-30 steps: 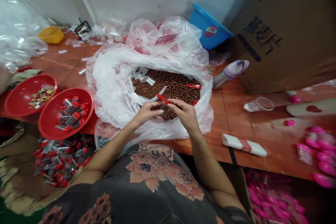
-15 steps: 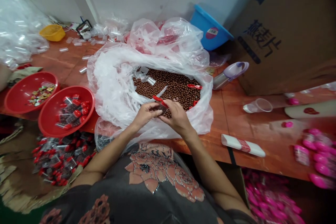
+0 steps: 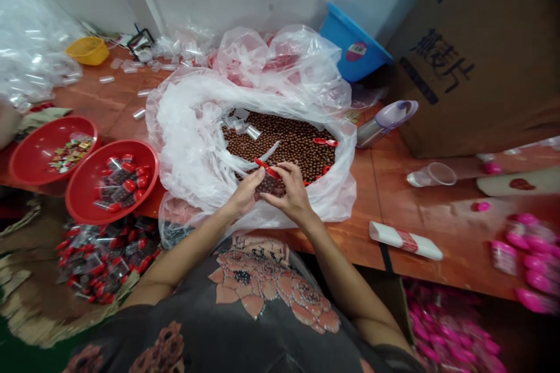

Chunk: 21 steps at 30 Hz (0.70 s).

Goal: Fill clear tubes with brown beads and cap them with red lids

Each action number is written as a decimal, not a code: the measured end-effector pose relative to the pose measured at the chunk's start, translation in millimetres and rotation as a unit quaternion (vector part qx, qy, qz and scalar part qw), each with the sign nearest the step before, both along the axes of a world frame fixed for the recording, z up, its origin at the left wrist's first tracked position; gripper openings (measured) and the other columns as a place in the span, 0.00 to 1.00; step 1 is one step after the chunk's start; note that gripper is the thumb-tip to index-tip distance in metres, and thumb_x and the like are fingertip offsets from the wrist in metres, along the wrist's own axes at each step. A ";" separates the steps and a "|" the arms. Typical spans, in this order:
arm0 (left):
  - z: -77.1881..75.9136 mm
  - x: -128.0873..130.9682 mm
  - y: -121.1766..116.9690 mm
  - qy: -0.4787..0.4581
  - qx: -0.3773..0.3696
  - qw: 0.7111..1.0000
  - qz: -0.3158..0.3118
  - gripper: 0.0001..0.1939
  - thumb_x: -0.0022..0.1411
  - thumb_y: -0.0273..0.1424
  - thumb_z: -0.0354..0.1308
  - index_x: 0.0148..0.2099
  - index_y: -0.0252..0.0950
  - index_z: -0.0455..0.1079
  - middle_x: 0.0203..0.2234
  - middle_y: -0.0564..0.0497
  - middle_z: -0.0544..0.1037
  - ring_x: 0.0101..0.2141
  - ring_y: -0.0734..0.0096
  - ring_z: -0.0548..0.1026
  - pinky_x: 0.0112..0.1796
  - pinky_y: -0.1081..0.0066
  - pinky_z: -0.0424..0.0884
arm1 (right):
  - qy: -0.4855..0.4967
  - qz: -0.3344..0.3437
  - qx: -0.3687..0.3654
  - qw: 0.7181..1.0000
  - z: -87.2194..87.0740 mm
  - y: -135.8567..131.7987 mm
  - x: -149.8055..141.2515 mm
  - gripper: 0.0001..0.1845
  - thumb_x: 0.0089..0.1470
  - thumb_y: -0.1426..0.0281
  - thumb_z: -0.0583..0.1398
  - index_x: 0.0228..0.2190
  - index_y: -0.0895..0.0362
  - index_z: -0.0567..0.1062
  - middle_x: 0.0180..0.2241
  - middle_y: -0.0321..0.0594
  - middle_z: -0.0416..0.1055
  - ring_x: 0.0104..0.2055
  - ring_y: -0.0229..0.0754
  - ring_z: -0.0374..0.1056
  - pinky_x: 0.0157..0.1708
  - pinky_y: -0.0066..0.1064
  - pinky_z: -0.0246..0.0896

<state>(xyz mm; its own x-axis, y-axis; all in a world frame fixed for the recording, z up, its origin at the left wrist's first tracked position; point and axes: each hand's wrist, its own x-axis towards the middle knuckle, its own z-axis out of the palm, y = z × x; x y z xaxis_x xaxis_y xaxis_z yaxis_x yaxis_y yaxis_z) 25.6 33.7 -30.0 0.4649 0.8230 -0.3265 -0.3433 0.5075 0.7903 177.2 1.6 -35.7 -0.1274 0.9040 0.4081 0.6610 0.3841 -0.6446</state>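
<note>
A big clear plastic bag (image 3: 188, 128) lies open on the table, full of small brown balls (image 3: 293, 140). Over its near edge my left hand (image 3: 242, 195) and my right hand (image 3: 289, 189) are pressed together, fingers closed on a small clear container (image 3: 268, 182) of brown balls with a red cap (image 3: 266, 168). Loose red caps (image 3: 324, 141) and a few empty clear containers (image 3: 245, 128) lie on the balls.
Two red bowls sit at the left: one (image 3: 83, 198) holds filled red-capped containers, the other (image 3: 30, 151) small wrapped pieces. More filled containers (image 3: 100, 262) lie below. A blue tub (image 3: 350, 46), cardboard box (image 3: 481, 52), clear cup (image 3: 431, 175) and pink items (image 3: 525, 245) are at the right.
My hands have drawn slightly nearer to me and closer together around the small container. The view has shifted a little.
</note>
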 end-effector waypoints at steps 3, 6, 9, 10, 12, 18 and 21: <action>-0.3 2.5 1.5 -0.001 -0.008 1.000 0.012 0.28 0.55 0.54 0.62 0.42 0.32 0.74 0.24 0.50 0.76 0.21 0.74 0.72 0.23 0.75 0.68 | 0.011 0.076 -0.041 0.996 -0.1 6.5 5.8 0.37 0.52 0.57 0.66 0.60 0.50 0.64 0.59 0.48 0.61 0.62 0.54 0.60 0.61 0.48 0.58; 3.8 -5.0 4.3 -0.012 -0.003 0.999 0.033 0.22 0.58 0.48 0.61 0.44 0.34 0.72 0.26 0.51 0.77 0.19 0.77 0.70 0.19 0.76 0.64 | 0.036 0.041 -0.093 0.994 -8.5 23.3 25.7 0.28 0.62 0.59 0.55 0.62 0.51 0.62 0.55 0.46 0.69 0.54 0.48 0.68 0.54 0.43 0.64; 8.8 -14.2 6.0 -0.012 -0.020 0.999 0.037 0.20 0.60 0.45 0.58 0.46 0.35 0.72 0.27 0.50 0.78 0.17 0.78 0.68 0.16 0.76 0.59 | -0.083 -0.087 -0.144 0.982 -23.4 43.9 49.2 0.18 0.64 0.68 0.52 0.50 0.56 0.76 0.46 0.49 0.75 0.48 0.49 0.70 0.52 0.40 0.63; 9.9 -16.4 6.1 -0.010 -0.028 0.999 0.039 0.19 0.60 0.44 0.57 0.46 0.35 0.72 0.26 0.50 0.77 0.17 0.78 0.67 0.15 0.76 0.58 | -0.142 -0.100 -0.165 0.971 -28.3 49.5 54.9 0.17 0.62 0.70 0.53 0.47 0.57 0.78 0.45 0.51 0.75 0.47 0.49 0.71 0.50 0.40 0.63; 10.6 -19.3 5.5 -0.011 -0.036 0.999 0.038 0.19 0.60 0.44 0.56 0.45 0.35 0.71 0.26 0.51 0.77 0.16 0.78 0.67 0.15 0.76 0.57 | -0.233 -0.090 -0.196 0.948 -36.1 57.1 61.3 0.16 0.61 0.73 0.54 0.42 0.58 0.81 0.42 0.52 0.76 0.45 0.49 0.71 0.47 0.38 0.62; 9.4 -22.1 1.2 0.006 0.009 1.000 0.003 0.27 0.59 0.47 0.56 0.54 0.34 0.70 0.27 0.51 0.77 0.17 0.80 0.67 0.16 0.76 0.58 | -0.271 -0.079 -0.208 0.936 -43.8 58.3 62.9 0.15 0.57 0.77 0.56 0.40 0.58 0.81 0.40 0.50 0.77 0.42 0.49 0.71 0.43 0.36 0.61; 11.0 -22.5 -1.0 0.026 0.038 0.999 -0.011 0.30 0.59 0.47 0.55 0.57 0.33 0.69 0.26 0.51 0.77 0.16 0.80 0.66 0.16 0.76 0.58 | -0.274 -0.090 -0.206 0.935 -42.1 56.4 63.5 0.13 0.56 0.77 0.57 0.38 0.58 0.81 0.40 0.51 0.77 0.43 0.50 0.70 0.45 0.39 0.60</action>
